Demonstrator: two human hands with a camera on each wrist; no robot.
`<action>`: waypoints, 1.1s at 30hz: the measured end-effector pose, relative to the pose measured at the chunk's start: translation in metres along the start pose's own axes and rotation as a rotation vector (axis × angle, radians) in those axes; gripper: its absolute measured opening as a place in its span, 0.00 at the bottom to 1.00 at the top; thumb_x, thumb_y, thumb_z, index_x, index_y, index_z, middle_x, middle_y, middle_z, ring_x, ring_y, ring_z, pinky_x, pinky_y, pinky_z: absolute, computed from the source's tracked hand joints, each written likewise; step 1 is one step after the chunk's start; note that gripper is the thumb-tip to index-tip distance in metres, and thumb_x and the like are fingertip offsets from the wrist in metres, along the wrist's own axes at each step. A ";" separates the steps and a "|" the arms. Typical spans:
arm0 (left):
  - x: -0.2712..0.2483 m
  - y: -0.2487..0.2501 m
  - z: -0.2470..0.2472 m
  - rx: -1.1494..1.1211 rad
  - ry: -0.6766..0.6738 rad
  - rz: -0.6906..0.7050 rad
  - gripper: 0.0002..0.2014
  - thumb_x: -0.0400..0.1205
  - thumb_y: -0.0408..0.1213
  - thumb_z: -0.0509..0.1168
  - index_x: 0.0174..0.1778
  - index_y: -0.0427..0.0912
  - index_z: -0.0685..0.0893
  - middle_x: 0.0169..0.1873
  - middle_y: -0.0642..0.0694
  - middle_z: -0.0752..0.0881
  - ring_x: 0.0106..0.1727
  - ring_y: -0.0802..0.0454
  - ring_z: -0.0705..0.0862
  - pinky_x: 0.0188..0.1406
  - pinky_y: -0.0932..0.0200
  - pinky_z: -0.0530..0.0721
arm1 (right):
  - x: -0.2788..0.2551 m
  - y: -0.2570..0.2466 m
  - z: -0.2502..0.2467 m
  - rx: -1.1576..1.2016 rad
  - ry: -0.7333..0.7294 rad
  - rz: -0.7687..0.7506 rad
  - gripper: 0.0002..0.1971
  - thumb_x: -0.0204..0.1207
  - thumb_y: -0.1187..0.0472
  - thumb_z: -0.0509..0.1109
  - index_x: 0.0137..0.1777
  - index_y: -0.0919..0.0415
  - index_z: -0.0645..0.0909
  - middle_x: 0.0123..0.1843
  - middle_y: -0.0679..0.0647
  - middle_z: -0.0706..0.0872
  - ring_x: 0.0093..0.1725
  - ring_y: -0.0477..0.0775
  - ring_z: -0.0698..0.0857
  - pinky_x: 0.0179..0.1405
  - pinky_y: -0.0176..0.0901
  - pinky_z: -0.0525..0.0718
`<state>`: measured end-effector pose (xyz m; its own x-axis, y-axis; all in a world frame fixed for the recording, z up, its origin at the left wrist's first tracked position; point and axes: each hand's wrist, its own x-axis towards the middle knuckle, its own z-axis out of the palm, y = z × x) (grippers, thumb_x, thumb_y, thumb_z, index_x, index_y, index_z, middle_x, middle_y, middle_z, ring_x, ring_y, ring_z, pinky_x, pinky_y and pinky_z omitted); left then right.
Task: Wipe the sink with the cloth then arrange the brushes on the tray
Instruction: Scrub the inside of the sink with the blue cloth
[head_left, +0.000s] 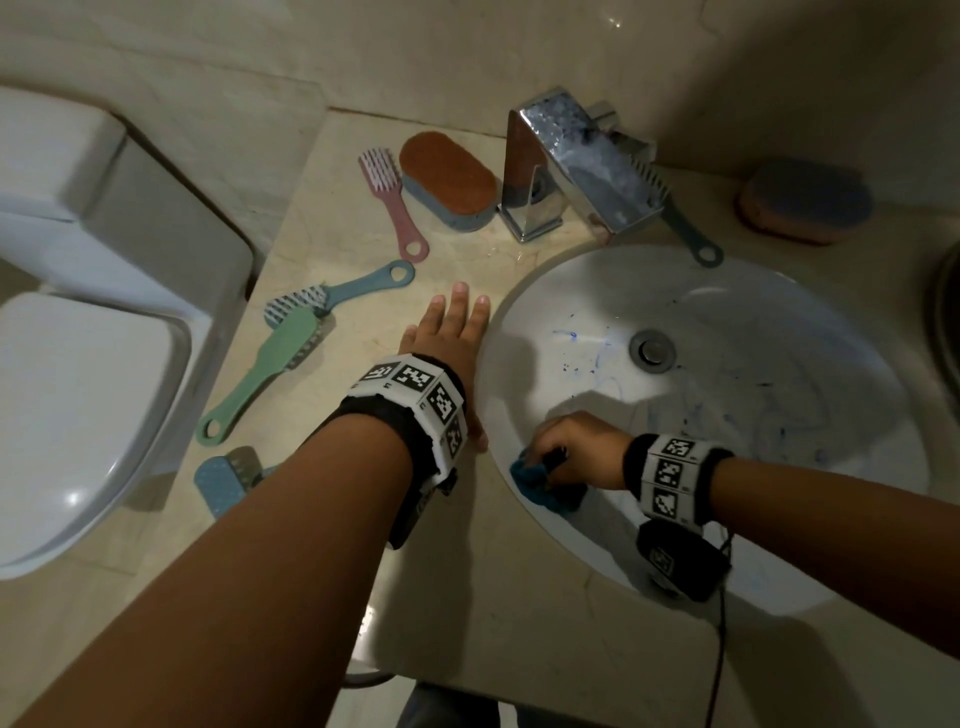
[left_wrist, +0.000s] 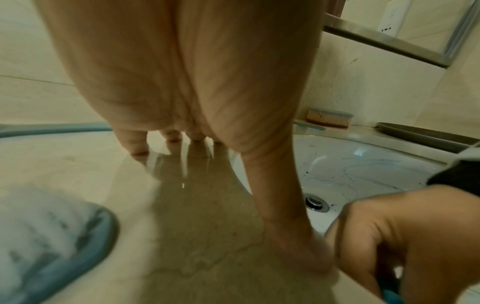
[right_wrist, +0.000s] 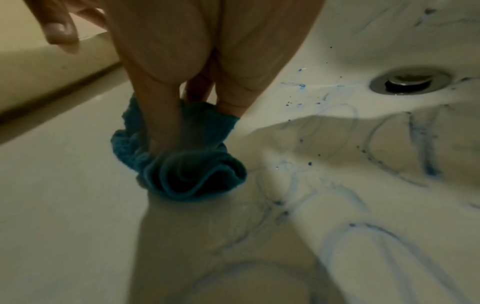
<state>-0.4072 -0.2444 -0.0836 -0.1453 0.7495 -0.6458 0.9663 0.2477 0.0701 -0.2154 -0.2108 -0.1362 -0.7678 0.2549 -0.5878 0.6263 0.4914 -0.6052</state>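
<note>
My right hand (head_left: 561, 457) grips a bunched teal cloth (head_left: 537, 483) (right_wrist: 182, 164) against the near-left inner wall of the white sink (head_left: 779, 415), whose bowl carries blue scribbles and specks. My left hand (head_left: 447, 338) lies flat with straight fingers on the beige counter (head_left: 332, 218) just left of the sink rim. Several brushes lie on the counter: a pink one (head_left: 392, 200), a blue one (head_left: 337, 293), a green one (head_left: 265, 374), and a blue one (head_left: 223, 480) partly under my left forearm. A grey-handled brush (head_left: 685, 223) lies behind the faucet.
A chrome faucet (head_left: 576, 161) stands at the back of the sink, above the drain (head_left: 652, 351). An orange-topped scrub pad (head_left: 449, 179) lies beside it, another (head_left: 805, 208) at far right. A dark tray's edge (left_wrist: 420, 133) shows right of the sink. A toilet (head_left: 88, 312) stands left.
</note>
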 end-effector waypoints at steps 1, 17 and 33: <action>0.000 0.000 0.000 -0.002 0.001 -0.001 0.75 0.54 0.55 0.83 0.79 0.46 0.28 0.80 0.43 0.28 0.82 0.41 0.33 0.83 0.40 0.48 | 0.001 0.001 -0.001 0.005 0.001 -0.007 0.15 0.71 0.66 0.74 0.59 0.62 0.85 0.59 0.58 0.85 0.58 0.56 0.82 0.58 0.41 0.79; -0.002 0.001 -0.002 0.017 0.005 0.001 0.76 0.53 0.56 0.83 0.79 0.45 0.28 0.80 0.42 0.28 0.82 0.40 0.33 0.83 0.41 0.49 | -0.002 0.009 0.001 -0.151 -0.090 0.021 0.15 0.73 0.63 0.71 0.60 0.60 0.83 0.60 0.56 0.83 0.61 0.56 0.80 0.64 0.44 0.77; -0.003 0.000 -0.023 0.037 -0.034 0.027 0.74 0.56 0.49 0.84 0.80 0.46 0.29 0.80 0.42 0.29 0.82 0.40 0.34 0.83 0.41 0.49 | 0.051 0.021 -0.018 0.146 0.309 0.182 0.06 0.71 0.68 0.74 0.48 0.67 0.87 0.48 0.56 0.84 0.50 0.55 0.82 0.51 0.42 0.79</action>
<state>-0.4116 -0.2330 -0.0642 -0.1121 0.7344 -0.6694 0.9771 0.2041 0.0603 -0.2442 -0.1727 -0.1695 -0.6330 0.5768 -0.5164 0.7515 0.2975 -0.5889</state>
